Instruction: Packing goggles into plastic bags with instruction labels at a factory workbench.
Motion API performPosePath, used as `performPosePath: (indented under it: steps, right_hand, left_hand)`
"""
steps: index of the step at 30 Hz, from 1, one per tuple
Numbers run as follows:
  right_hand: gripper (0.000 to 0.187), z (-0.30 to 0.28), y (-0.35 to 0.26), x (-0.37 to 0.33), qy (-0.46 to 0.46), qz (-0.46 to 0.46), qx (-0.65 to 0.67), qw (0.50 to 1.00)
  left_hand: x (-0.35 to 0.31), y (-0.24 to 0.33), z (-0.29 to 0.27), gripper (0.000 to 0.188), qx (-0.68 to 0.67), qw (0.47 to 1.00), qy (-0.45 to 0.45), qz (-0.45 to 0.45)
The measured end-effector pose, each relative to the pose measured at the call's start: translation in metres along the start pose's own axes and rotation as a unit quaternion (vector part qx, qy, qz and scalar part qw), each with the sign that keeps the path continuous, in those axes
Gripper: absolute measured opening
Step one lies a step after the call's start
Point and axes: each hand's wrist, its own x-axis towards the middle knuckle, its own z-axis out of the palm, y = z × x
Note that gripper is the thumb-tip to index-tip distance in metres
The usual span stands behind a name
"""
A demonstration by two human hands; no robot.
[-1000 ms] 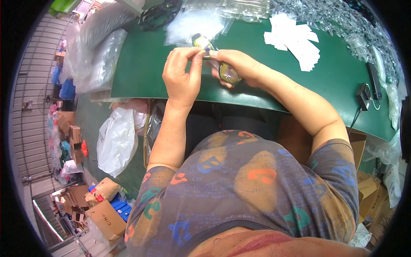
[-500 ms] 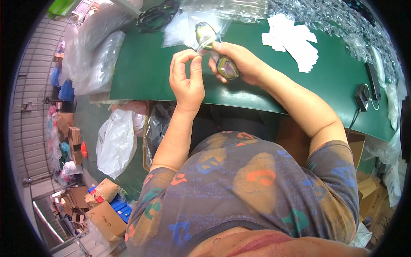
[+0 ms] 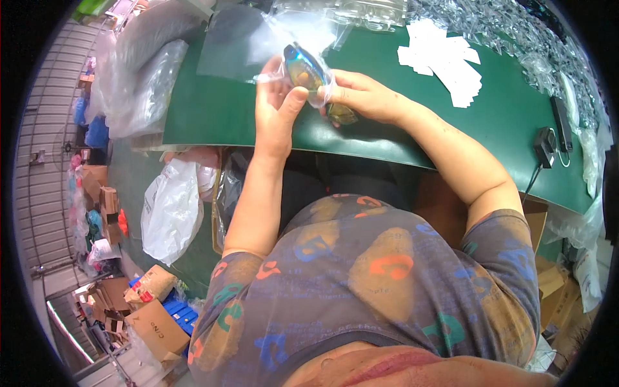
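Observation:
Over the green table, I hold a pair of goggles (image 3: pixel 304 69) with shiny yellow-green and blue mirrored lenses. One lens is tilted upward between my hands; the other, lower lens (image 3: pixel 342 114) shows beneath my right fingers. Clear plastic film, seemingly a bag (image 3: pixel 327 92), wraps around part of the goggles. My right hand (image 3: pixel 360 97) is closed around their middle, thumb on the film. Beside the upper lens, my left hand (image 3: pixel 276 109) curls round the film and the lens edge. Its thumb is in front, and its fingers are partly hidden behind the plastic.
Flat clear bags (image 3: pixel 235 48) lie beyond my hands on the green table (image 3: pixel 387 135). White paper slips (image 3: pixel 445 61) are spread to the right. A heap of clear plastic pieces (image 3: pixel 509 39) fills the far right. A black adapter (image 3: pixel 545 147) with a cable sits near the right edge.
My left hand has gone from a pinch at the upper lens to a wider hold beside it. The upper lens has shifted down and left, and clear film now spreads farther left.

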Motion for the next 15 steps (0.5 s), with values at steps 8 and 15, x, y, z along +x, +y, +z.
performPosePath:
  steps: [8,15]
  right_hand:
    - [0.055,-0.009,-0.003,0.006,-0.014,0.016,-0.012,1.000]
    - [0.085,0.006,0.000,0.004,-0.017,0.047,0.058,0.997]
  left_hand:
    - [0.029,-0.007,-0.023,0.039,-0.086,0.987,0.012,-0.135]
    - [0.032,-0.005,-0.027,0.058,-0.130,0.971,-0.030,-0.199]
